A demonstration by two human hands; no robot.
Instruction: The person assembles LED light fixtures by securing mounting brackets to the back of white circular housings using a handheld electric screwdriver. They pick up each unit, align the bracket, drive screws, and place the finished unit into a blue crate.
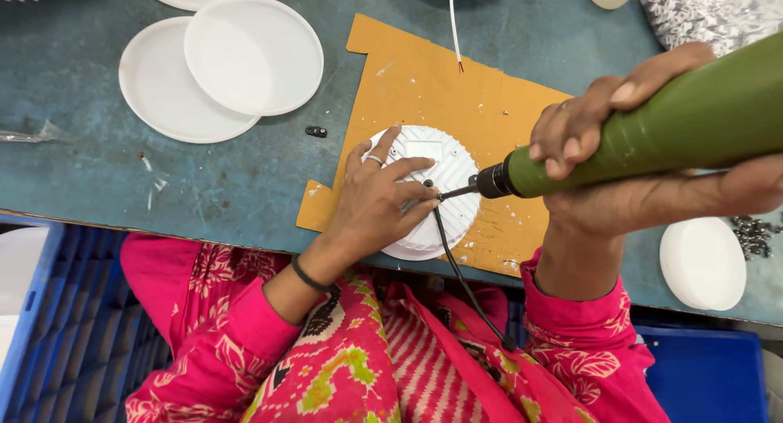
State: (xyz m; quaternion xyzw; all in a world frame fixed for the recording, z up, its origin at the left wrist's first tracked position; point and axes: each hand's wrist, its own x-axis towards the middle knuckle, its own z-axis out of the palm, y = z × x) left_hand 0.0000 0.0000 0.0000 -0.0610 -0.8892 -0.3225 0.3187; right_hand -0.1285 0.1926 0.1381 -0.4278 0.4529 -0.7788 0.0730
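A worn blue-green desk (73, 80) fills the head view, with a notched sheet of brown cardboard (457, 88) lying on it as a work mat. On the mat sits a round white ribbed lamp housing (453, 174), near the desk's front edge. The left hand (377, 204) lies spread on the housing, fingers pinching at the tip of the green barrel-shaped power screwdriver (652, 129). The right hand (603, 146) is clamped around that tool's body, its bit meeting the housing just beside the left fingertips.

The bit could slip off and nick those fingers, they are so close. The black cable (465, 280) trailing over the lap could snag and jerk the tool.

Two overlapping round white plastic covers (220, 68) lie at far left; another white disc (701, 264) sits at right. A clear crinkled bag of small metal parts (710, 11) lies at top right; no label is legible. Blue plastic crates (73, 325) stand below the desk.
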